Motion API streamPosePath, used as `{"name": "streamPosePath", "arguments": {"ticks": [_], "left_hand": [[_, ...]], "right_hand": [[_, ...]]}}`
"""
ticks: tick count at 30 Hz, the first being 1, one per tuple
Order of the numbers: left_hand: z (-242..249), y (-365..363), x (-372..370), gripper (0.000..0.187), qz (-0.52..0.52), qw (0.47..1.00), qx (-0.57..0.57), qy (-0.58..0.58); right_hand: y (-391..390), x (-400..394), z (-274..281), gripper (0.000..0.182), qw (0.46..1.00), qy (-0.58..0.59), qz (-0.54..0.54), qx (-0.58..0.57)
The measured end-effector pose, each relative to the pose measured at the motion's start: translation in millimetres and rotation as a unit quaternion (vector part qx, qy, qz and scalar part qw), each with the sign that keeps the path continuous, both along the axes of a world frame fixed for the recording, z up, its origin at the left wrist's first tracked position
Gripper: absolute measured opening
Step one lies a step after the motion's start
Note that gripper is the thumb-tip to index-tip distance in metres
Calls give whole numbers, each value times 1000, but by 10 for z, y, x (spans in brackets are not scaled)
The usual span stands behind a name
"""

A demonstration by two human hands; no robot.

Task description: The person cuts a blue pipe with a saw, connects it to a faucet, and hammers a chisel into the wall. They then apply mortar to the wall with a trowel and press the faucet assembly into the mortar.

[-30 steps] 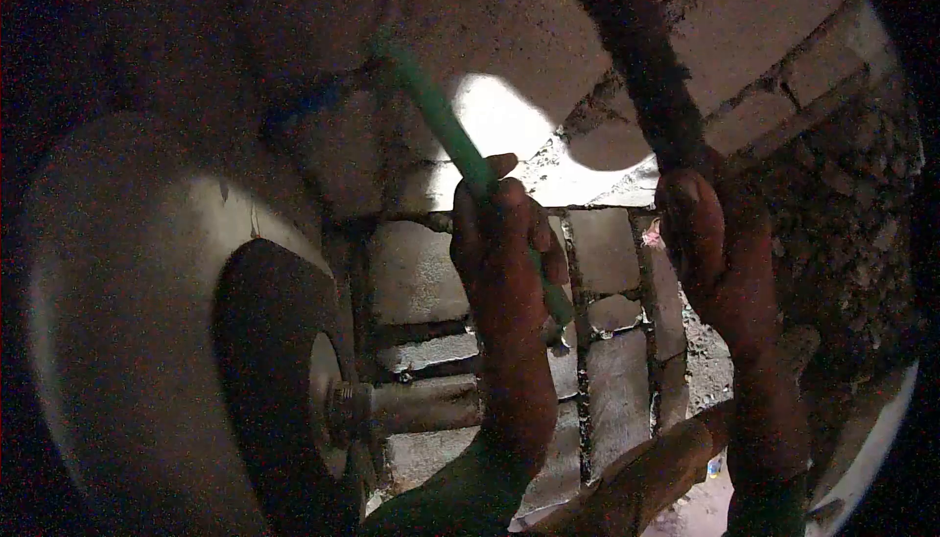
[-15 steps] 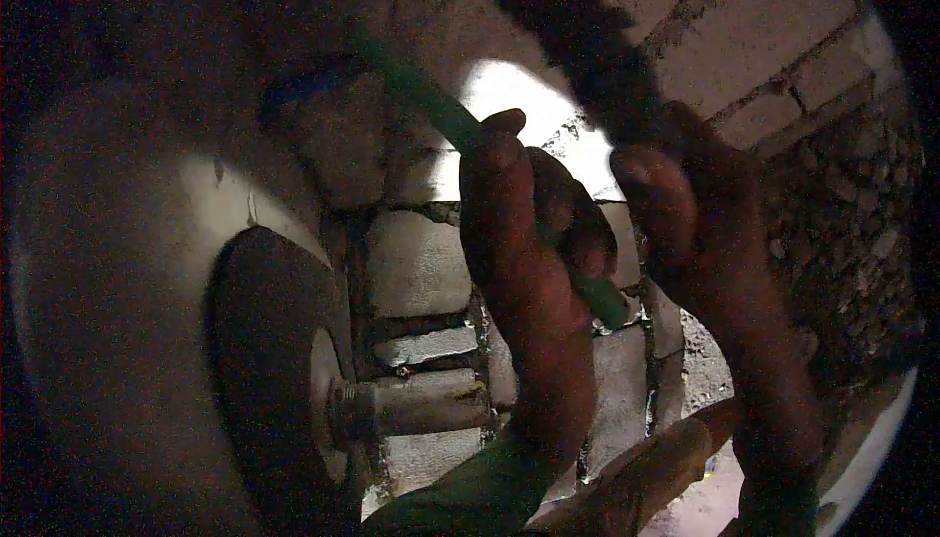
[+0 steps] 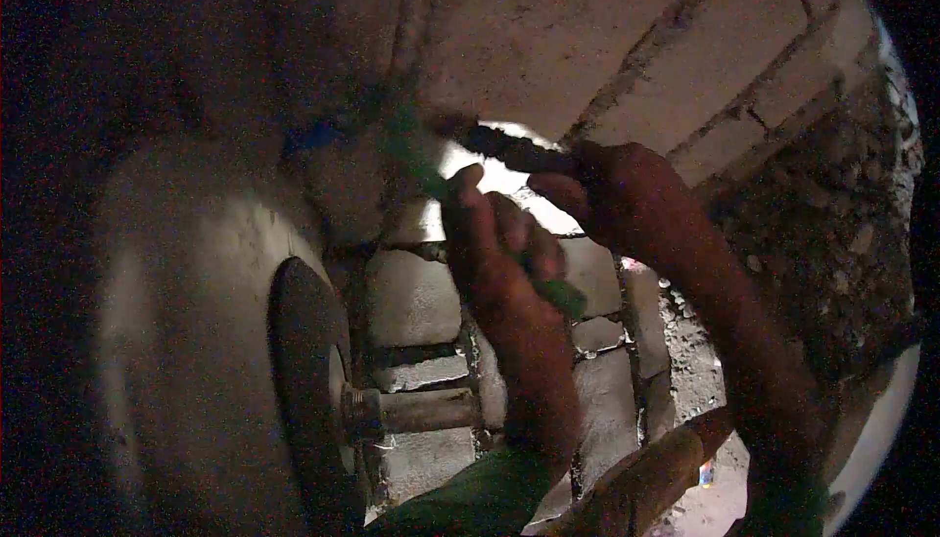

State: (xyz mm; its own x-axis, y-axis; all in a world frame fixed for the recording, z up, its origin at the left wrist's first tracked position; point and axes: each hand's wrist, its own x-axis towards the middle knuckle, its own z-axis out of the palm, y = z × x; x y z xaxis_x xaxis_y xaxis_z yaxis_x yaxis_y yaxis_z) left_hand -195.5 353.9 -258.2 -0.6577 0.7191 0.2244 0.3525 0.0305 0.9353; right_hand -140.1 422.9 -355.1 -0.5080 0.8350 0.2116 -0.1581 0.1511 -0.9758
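Note:
In the middle of the head view my left hand (image 3: pixel 504 243) is closed round a green rod (image 3: pixel 563 296). The rod's lower end sticks out below the fingers, and its upper part slants up to the left into shadow. To the right, my right hand (image 3: pixel 602 185) is closed on a dark, rough-edged tool (image 3: pixel 519 148) that points left, over the bright opening. Its far end lies near the green rod; whether they touch I cannot tell. Both sleeves look green.
A large pale rounded tank (image 3: pixel 196 341) with a dark disc (image 3: pixel 308 380) and a short pipe (image 3: pixel 426 410) stands at the left. Behind are block walls (image 3: pixel 411 297). Rubble (image 3: pixel 832 233) lies at the right. A brownish pole-like piece (image 3: pixel 646 468) crosses below.
My right hand has moved left and tilted, bringing the dark tool from upright to nearly level beside the green rod. My left hand sits slightly lower and further left. The view has shifted.

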Motion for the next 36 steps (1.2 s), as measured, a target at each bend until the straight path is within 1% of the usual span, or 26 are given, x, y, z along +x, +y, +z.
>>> {"name": "streamPosePath", "arguments": {"ticks": [1,2,4,5,6,8,9,10,12,13,15,16,18,19,20,22,23,25,26,28,29,32,34,35,36], "left_hand": [[3,-54,-144,36,-27,999,-16,-25],[-35,-15,-152,34,-56,998,-8,-31],[-142,75,-101,33,10,999,-28,-17],[-2,-28,-179,31,-36,999,-13,-28],[-3,-23,-148,31,-40,999,-12,-26],[15,-53,-68,31,-29,1000,-11,2],[-32,-64,-238,32,-41,999,-12,-5],[-65,-71,-302,32,-39,999,-11,-3],[-83,-77,-341,34,-32,999,-20,7],[-85,-72,-342,34,-33,999,-22,7],[-90,-65,-347,35,-35,999,-19,8],[-92,-60,-350,35,-34,999,-19,8],[-93,-54,-348,35,-21,999,-19,17],[-93,-50,-346,35,-14,999,-20,22],[-93,-46,-344,35,-8,999,-21,27],[-94,-38,-343,36,4,999,-24,35],[-94,-35,-342,36,12,999,-24,39],[-95,-27,-342,36,16,999,-25,45],[-97,-24,-345,36,14,999,-23,45],[-101,-16,-349,37,18,998,-25,47],[-102,-16,-348,37,22,998,-23,51],[-108,-8,-346,37,34,997,-27,63],[-114,-4,-346,37,48,996,-34,70],[-222,-2,-598,37,-50,998,9,34],[-297,-84,-834,37,-57,998,6,36]], "right_hand": [[7,-5,-36,54,999,-26,22,-12],[-27,37,-100,54,999,-31,15,-14],[-288,58,-198,51,997,3,-27,-68],[-437,92,-37,46,996,45,-59,-58],[-415,141,-15,46,995,48,-63,-57],[-372,179,79,42,967,211,-103,-98],[-327,150,146,43,973,184,-108,-87],[-299,-42,83,44,963,230,-128,-54],[-115,-152,110,48,995,76,-51,-27],[-148,-122,100,48,995,76,-53,-29],[-181,8,101,50,999,7,-16,-40],[-238,75,99,50,999,4,-19,-40],[-358,194,128,49,991,90,-55,-78],[-376,175,139,48,981,162,-64,-89],[-368,123,151,48,981,163,-63,-90],[-335,-58,151,48,967,222,-126,-4],[-291,-153,115,48,967,223,-122,-4],[-163,-261,26,44,995,85,-59,-3],[-150,-164,38,44,995,81,-64,0],[-239,63,88,44,989,95,-79,-77],[-267,66,85,44,989,96,-79,-75],[-379,69,75,49,948,244,-205,10],[-300,-198,84,48,978,178,-104,-18],[-182,-262,102,48,995,96,-27,-3],[-212,-205,73,48,995,98,-33,-5]]}}
